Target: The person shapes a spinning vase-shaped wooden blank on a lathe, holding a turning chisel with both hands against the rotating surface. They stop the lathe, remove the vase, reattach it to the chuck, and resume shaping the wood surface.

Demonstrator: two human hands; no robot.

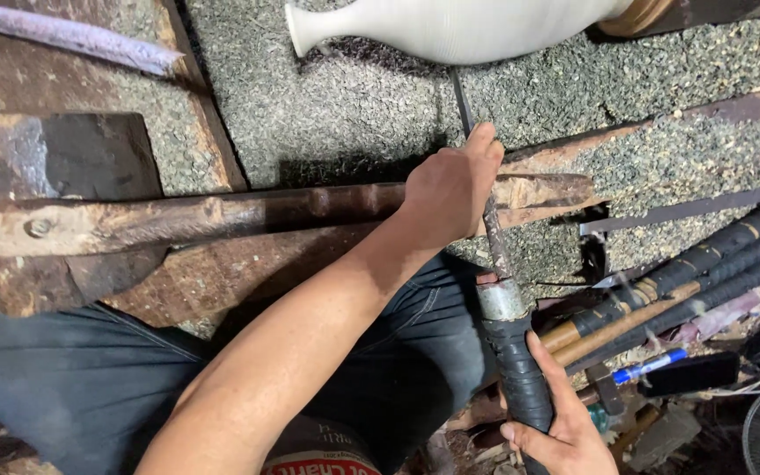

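Left hand point(450, 189) is closed over the steel shaft of a long turning chisel point(496, 264), pressing it down on a rusty iron tool-rest bar point(222, 215); fingers wrap the shaft, knuckles up, forearm running down to the lower left. Right hand point(560, 422) is closed around the chisel's handle, which is wrapped in black tape with a metal ferrule just above the grip. The thumb lies along the right side of the tape.

The chisel runs nearly upright in the head view, from the right hand at bottom centre up across the bar. Its thin dark tip reaches up to the underside of a pale wooden vase-shaped workpiece point(459, 26) lying sideways at the top edge; whether they actually touch, can't tell. The vase's flared mouth points left. Its right end meets a brown wooden piece at the top right.

Greenish-grey wood shavings point(345, 105) cover the work bed beneath the vase and around the bar. Rusty metal block point(54, 176) sits at the left edge behind the bar. Purple-grey rod point(63, 35) lies at the top left corner. A bundle of spare tools with black-taped handles point(714, 264) lies at the right, angled up to the right edge; a blue pen point(648, 365) lies just below them. Dark jeans point(72, 378) of the person fill the bottom left.
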